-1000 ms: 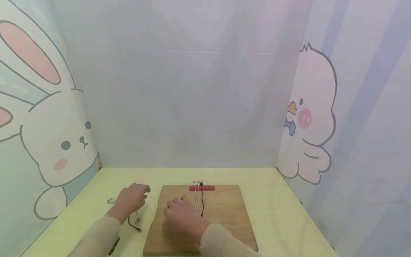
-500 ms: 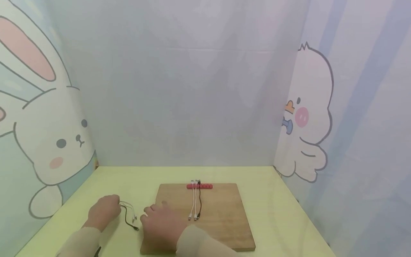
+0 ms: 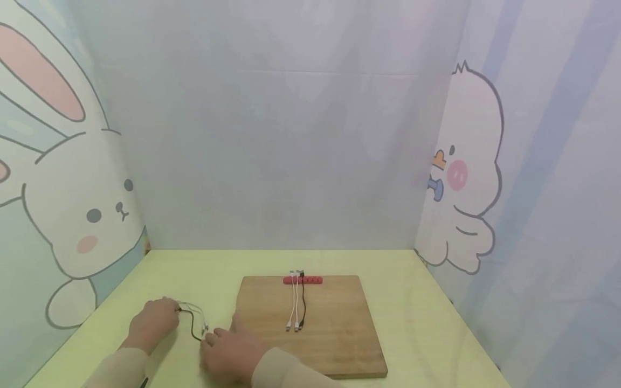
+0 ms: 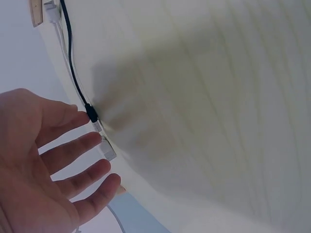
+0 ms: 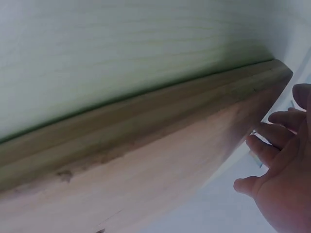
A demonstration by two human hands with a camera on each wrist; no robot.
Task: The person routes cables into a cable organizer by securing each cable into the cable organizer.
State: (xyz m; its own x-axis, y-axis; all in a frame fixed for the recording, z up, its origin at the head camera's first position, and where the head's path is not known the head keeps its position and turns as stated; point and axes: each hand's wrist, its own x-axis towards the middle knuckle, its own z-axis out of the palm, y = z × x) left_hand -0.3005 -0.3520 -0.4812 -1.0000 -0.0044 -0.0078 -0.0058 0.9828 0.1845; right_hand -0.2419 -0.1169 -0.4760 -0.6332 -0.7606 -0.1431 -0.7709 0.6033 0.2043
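Observation:
At the left of the table, my left hand (image 3: 154, 323) pinches the plug of a short black cable (image 4: 91, 112) between thumb and index finger, other fingers spread. A white cable (image 4: 57, 31) runs beside it, its USB plug (image 4: 108, 150) just past the fingertips. My right hand (image 3: 232, 353) is at the wooden board's (image 3: 344, 334) left edge, fingers loosely bent and apart; it hides the black cable's far end. On the board's far edge, a red cable holder (image 3: 314, 280) carries two white cables (image 3: 293, 307) and one black cable (image 3: 304, 307), hanging toward me.
The pale yellow tabletop (image 3: 412, 323) extends around the board. Fabric walls stand at the back and sides, with a rabbit (image 3: 92, 188) printed on the left and a duck (image 3: 475, 151) on the right.
My left hand has moved left and down onto the cables' far end and now pinches the black plug. The right hand has moved left across the board, now covering the black cable's near end.

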